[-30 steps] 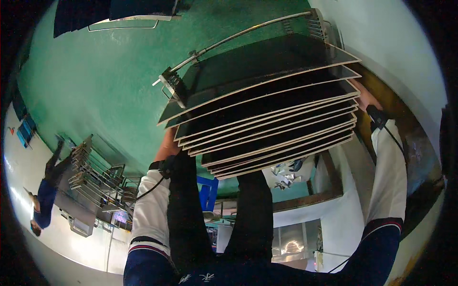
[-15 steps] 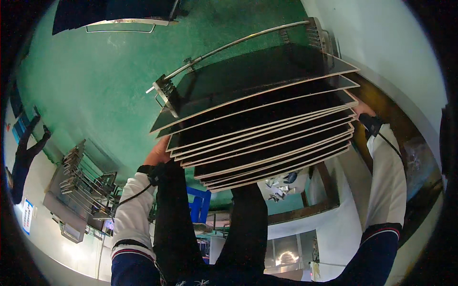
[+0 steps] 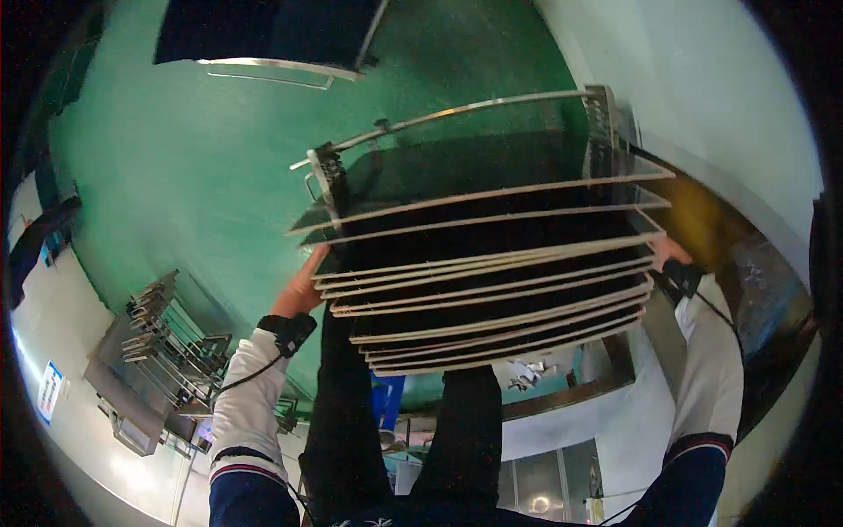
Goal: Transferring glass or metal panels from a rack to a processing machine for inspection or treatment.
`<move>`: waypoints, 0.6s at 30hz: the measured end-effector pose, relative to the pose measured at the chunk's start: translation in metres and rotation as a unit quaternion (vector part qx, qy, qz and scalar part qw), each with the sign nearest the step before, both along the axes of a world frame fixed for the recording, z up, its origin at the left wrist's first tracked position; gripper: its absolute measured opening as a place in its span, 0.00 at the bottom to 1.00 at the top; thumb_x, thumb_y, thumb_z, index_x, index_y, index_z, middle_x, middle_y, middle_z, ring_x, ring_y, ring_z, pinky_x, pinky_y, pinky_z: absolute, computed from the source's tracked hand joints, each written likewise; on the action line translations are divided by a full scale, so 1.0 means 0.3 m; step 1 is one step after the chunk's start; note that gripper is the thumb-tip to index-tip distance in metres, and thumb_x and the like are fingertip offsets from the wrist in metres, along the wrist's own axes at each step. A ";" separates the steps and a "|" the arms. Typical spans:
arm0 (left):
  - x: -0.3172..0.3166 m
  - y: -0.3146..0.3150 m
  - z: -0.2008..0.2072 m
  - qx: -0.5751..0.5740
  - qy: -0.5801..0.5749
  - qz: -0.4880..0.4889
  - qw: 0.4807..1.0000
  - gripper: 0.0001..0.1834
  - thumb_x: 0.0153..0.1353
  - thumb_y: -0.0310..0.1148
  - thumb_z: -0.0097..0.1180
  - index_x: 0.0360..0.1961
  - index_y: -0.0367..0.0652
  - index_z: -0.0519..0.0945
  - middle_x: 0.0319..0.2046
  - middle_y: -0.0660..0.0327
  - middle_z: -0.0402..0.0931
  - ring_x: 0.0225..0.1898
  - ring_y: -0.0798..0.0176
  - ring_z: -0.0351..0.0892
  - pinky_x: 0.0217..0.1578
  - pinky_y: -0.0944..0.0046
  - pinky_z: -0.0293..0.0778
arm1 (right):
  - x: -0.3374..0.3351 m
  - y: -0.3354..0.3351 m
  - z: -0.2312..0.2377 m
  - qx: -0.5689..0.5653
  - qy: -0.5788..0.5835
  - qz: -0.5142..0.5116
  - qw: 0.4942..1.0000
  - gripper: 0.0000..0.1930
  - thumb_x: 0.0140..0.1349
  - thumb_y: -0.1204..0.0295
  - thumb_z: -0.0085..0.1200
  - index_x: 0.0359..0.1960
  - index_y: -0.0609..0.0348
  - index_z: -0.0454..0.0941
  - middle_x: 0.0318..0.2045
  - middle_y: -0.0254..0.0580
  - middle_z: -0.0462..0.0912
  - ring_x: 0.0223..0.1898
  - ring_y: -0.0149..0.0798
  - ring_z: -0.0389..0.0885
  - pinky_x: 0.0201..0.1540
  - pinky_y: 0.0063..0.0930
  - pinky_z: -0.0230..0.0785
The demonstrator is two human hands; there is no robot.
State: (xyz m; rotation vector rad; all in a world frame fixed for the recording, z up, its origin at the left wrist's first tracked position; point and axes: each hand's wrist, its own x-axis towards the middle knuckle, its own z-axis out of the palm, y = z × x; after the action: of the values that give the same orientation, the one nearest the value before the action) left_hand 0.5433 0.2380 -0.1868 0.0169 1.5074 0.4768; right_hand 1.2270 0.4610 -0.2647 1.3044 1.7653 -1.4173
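Observation:
A stack of several thin dark boards with pale edges (image 3: 492, 294) hangs in front of me, lying nearly level. My left hand (image 3: 299, 285) presses flat against its left end. At the right end, my right hand (image 3: 669, 253) grips it, mostly hidden behind the boards. Both wrists wear black straps with cables over white sleeves. Just beyond the stack stands a metal rack (image 3: 457, 111) with a long rail and slotted comb ends (image 3: 327, 171). The uppermost boards reach in between these combs; I cannot tell whether they rest in the slots.
The floor (image 3: 193, 176) is green. Another dark board on a metal frame (image 3: 263, 39) lies at the top. A cluster of metal racks (image 3: 158, 334) stands at the left, a person's dark-clad limb (image 3: 35, 237) at the far left. A white wall (image 3: 702, 79) runs along the right.
The stack has swung from a tilt to nearly level and now sits closer to the rack's combs. My left hand has slid up along the left end. The person at the left has moved away.

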 end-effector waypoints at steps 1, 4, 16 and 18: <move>-0.006 0.004 0.037 -0.015 -0.016 0.035 0.999 0.30 0.56 0.49 0.51 0.57 0.47 0.64 0.55 0.62 0.64 0.52 0.62 0.66 0.52 0.62 0.63 | 0.020 -0.036 0.016 -0.001 0.003 -0.015 1.000 0.28 0.42 0.76 0.53 0.50 0.63 0.63 0.38 0.39 0.75 0.36 0.33 0.71 0.44 0.26 0.61; 0.016 0.056 0.162 -0.028 -0.076 0.146 0.986 0.29 0.57 0.35 0.52 0.59 0.43 0.60 0.57 0.61 0.62 0.57 0.60 0.61 0.56 0.61 0.59 | -0.006 -0.096 0.106 -0.164 -0.003 -0.085 0.983 0.40 0.46 0.73 0.56 0.61 0.57 0.47 0.35 0.41 0.77 0.30 0.32 0.71 0.35 0.27 0.66; 0.074 0.096 0.467 0.067 0.065 -0.015 0.996 0.26 0.61 0.43 0.45 0.58 0.46 0.59 0.53 0.61 0.62 0.51 0.64 0.62 0.47 0.66 0.62 | 0.156 -0.716 0.208 0.003 -0.073 -0.010 0.997 0.44 0.40 0.49 0.62 0.58 0.58 0.59 0.55 0.57 0.64 0.56 0.53 0.62 0.57 0.39 0.57; 0.092 0.109 0.467 0.062 0.076 -0.042 0.994 0.26 0.61 0.43 0.45 0.57 0.44 0.60 0.52 0.61 0.63 0.50 0.65 0.63 0.45 0.65 0.63 | 0.221 -0.823 0.102 -0.006 0.055 -0.119 0.991 0.38 0.46 0.58 0.60 0.58 0.59 0.60 0.54 0.53 0.66 0.55 0.48 0.65 0.56 0.37 0.59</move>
State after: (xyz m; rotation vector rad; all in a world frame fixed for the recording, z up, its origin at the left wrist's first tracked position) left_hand 0.5710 0.2708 -0.0467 0.2179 1.6176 0.5109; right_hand 1.2934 0.2140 -0.2340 1.4969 1.7109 -1.6549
